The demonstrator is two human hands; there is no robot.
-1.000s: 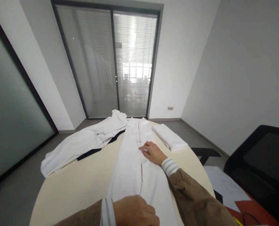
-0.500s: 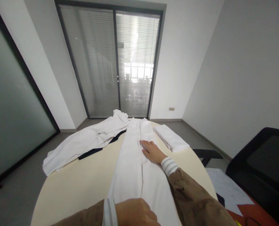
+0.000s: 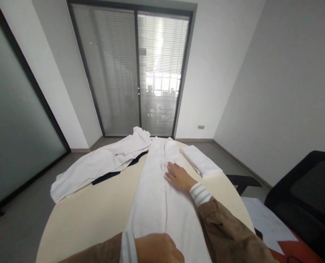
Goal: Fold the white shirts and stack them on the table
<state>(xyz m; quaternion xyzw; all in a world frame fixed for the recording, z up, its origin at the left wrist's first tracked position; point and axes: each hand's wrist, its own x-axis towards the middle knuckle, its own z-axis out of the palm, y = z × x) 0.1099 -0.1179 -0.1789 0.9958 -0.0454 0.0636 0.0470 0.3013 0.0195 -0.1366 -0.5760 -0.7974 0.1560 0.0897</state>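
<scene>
White garment point(image 3: 148, 208) on table point(image 3: 96, 212), beneath hands point(image 3: 179, 178)

Plain white is shown by the long cloth point(image 3: 148, 204), the folded cloth point(image 3: 202, 161) and the rumpled garment point(image 3: 96, 165); near-black navy is shown by the cloth strip point(image 3: 106, 178). The worktop point(image 3: 91, 212) is coloured cream, the sleeves point(image 3: 228, 228) brown; the cuffs point(image 3: 200, 194) are striped grey and white.

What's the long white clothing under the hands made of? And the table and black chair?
Long white garment: matte cloth, maybe cotton; it has soft creases.
Tabletop: perhaps laminate; smooth, cream, no wood grain shows.
Chair back: likely mesh; a fine net-like texture shows.
Armrest: probably plastic; it's dull, black and smooth-looking.
</scene>
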